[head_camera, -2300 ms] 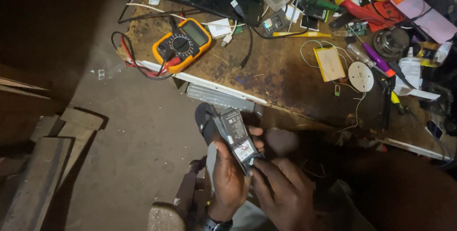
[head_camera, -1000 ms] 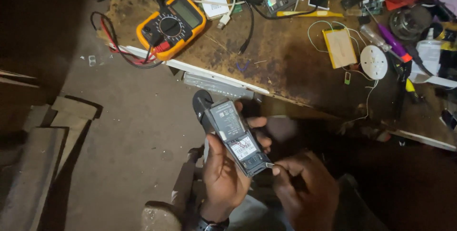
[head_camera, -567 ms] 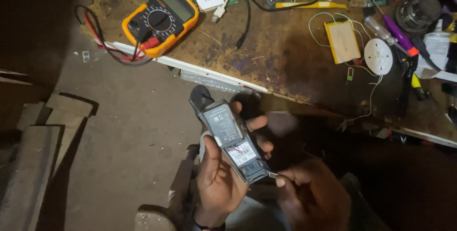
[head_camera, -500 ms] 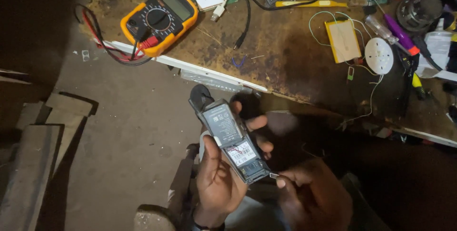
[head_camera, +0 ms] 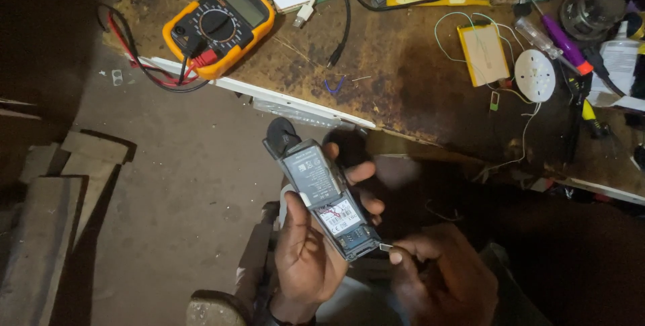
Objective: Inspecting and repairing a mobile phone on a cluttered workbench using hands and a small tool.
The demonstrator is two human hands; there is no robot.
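Item: open-backed mobile phone (head_camera: 327, 197), grey, rear cover off, white label and card slots showing. Loc: centre-low in view, below the bench edge, long axis running 11 to 5 o'clock.

L hand (head_camera: 304, 253): wrapped round the phone from beneath, thumb along its 8 o'clock side, fingers (head_camera: 363, 173) curling out at its 3 o'clock side. Firm closed hold.

R hand (head_camera: 440, 273): at phone's 5 o'clock end, thumb and forefinger pinched tight on a small pale bit (head_camera: 387, 248), poss. a card or tray, touching the phone's lower corner. Too small to tell which.

Surroundings, from the phone:
- Workbench (head_camera: 403, 77), brown, worn, 12 to 2 o'clock.
- Yellow multimeter (head_camera: 220, 22) w/ red and black leads, 11 o'clock, on bench.
- Flat yellow battery pack (head_camera: 483, 54) w/ thin wires, 1 o'clock.
- White round disc (head_camera: 535, 75), just beside the pack at its 3 o'clock.
- Purple-handled screwdriver (head_camera: 563, 42), 2 o'clock.
- Wood planks (head_camera: 47, 225), 9 o'clock, on floor.
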